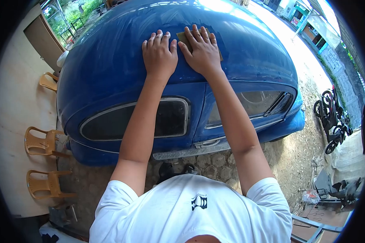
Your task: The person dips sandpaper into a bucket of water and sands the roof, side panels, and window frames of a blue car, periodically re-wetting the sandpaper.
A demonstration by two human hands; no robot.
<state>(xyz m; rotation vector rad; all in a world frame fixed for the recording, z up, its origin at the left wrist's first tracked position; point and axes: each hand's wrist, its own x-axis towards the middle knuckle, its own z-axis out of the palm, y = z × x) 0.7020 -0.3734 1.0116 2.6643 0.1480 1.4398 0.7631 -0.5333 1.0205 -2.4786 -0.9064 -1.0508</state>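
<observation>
Both arms reach forward onto the roof of a blue car. My left hand lies on the roof with its fingers spread, and nothing shows under it. Just to the right, my right hand is spread flat over a brownish-green sheet, pressing it on the roof. The sheet's edges show beyond the fingers and beside the palm; its middle is hidden by the hand. Faint streaks mark the paint around both hands. Below them are the car's rear side window and its front side window.
A ridged running board and a door handle are between my body and the car. Orange plastic chairs line the wall at the left. Motorcycles stand at the right, with a metal frame at the lower right.
</observation>
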